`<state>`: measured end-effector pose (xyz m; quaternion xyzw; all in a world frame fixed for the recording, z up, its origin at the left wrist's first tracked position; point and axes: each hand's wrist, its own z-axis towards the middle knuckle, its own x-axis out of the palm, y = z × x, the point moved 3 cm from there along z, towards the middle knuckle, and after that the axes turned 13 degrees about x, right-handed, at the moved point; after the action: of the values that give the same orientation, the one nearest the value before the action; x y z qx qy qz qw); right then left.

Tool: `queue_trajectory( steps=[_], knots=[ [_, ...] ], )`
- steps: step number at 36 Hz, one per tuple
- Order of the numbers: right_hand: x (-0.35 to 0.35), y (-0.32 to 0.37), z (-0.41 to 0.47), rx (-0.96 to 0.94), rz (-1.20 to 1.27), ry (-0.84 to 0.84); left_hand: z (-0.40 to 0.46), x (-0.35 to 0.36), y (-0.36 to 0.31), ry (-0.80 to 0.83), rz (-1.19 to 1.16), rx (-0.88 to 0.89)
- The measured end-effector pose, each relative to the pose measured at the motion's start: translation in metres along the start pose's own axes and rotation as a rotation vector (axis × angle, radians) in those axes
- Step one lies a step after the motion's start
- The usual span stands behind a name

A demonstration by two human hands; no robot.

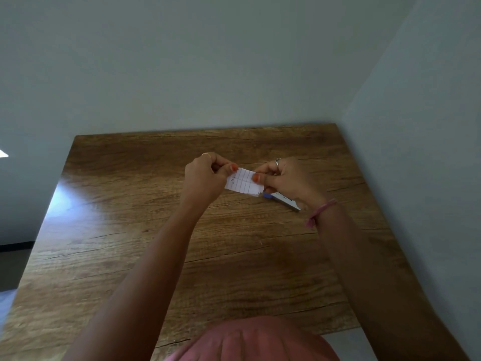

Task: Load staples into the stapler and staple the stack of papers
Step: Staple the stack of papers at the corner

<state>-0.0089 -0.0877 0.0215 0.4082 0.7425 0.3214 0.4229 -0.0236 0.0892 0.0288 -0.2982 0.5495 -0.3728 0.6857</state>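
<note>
Item: stack of papers (243,183), small, lined, held above the table (130,204); square its edges before you staple, keeping both pinches near the ends so the sheets cannot fan.
Left hand (205,175): fingers curled, thumb pinching the stack's left end.
Right hand (283,178): fingers curled, thumb pinching its right end.
Stapler (282,201): on the table just beneath your right hand, partly hidden; whether loaded, cannot tell.
</note>
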Motion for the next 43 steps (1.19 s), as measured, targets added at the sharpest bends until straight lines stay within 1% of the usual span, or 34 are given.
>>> queue_trajectory(
  steps=[3,5,7,11,14,18,19,21,23,25,28,31,32,33,35,36,37,38,40,42,43],
  knots=[
    [-0.001,-0.002,-0.004,0.031,0.135,0.083,0.000,-0.001,0.001,0.009,-0.005,0.002],
    [-0.002,-0.005,-0.007,0.091,0.248,0.161,0.001,-0.004,0.002,0.011,-0.004,0.001],
    [-0.002,-0.009,-0.009,0.137,0.279,0.215,0.001,-0.007,0.004,0.016,-0.012,0.000],
    [0.005,-0.017,-0.010,0.159,0.285,0.192,0.001,-0.009,0.007,0.061,-0.089,-0.018],
    [0.009,-0.020,-0.010,0.171,0.343,0.175,-0.001,-0.008,0.009,0.036,-0.263,-0.058],
    [0.012,-0.019,-0.011,0.220,0.615,0.196,-0.009,0.004,0.013,-0.089,-0.679,-0.172],
    [0.013,-0.019,-0.011,0.221,0.675,0.200,-0.013,0.008,0.013,-0.121,-0.750,-0.191],
    [0.016,-0.020,-0.011,0.220,0.746,0.192,-0.021,0.018,0.012,-0.158,-0.843,-0.203],
    [0.020,-0.023,-0.012,0.224,0.750,0.171,-0.028,0.025,0.011,-0.171,-0.912,-0.183],
    [0.024,-0.026,-0.013,0.216,0.731,0.150,-0.031,0.029,0.009,-0.193,-0.909,-0.154],
    [0.027,-0.028,-0.014,0.176,0.666,0.134,-0.031,0.029,0.008,-0.255,-0.837,-0.126],
    [0.017,-0.029,-0.015,0.094,0.496,0.103,-0.028,0.027,0.011,-0.297,-0.783,-0.148],
    [0.010,-0.030,-0.015,0.065,0.415,0.058,-0.028,0.026,0.012,-0.289,-0.760,-0.158],
    [0.000,-0.032,-0.014,0.039,0.304,-0.023,-0.027,0.025,0.014,-0.278,-0.733,-0.168],
    [-0.023,-0.039,-0.011,-0.006,0.005,-0.238,-0.026,0.024,0.019,-0.257,-0.688,-0.195],
    [-0.033,-0.044,-0.010,-0.006,-0.133,-0.319,-0.025,0.024,0.021,-0.246,-0.683,-0.207],
    [-0.041,-0.051,-0.008,0.020,-0.237,-0.354,-0.025,0.023,0.022,-0.232,-0.687,-0.213],
    [-0.045,-0.059,-0.005,0.066,-0.319,-0.343,-0.024,0.022,0.023,-0.217,-0.691,-0.218],
    [-0.045,-0.074,-0.004,0.143,-0.454,-0.229,-0.023,0.021,0.025,-0.185,-0.690,-0.224],
    [-0.034,-0.083,-0.004,0.133,-0.491,-0.100,-0.021,0.019,0.025,-0.151,-0.675,-0.223],
    [-0.028,-0.086,-0.003,0.111,-0.504,-0.098,-0.020,0.019,0.024,-0.134,-0.667,-0.222]
  ],
)
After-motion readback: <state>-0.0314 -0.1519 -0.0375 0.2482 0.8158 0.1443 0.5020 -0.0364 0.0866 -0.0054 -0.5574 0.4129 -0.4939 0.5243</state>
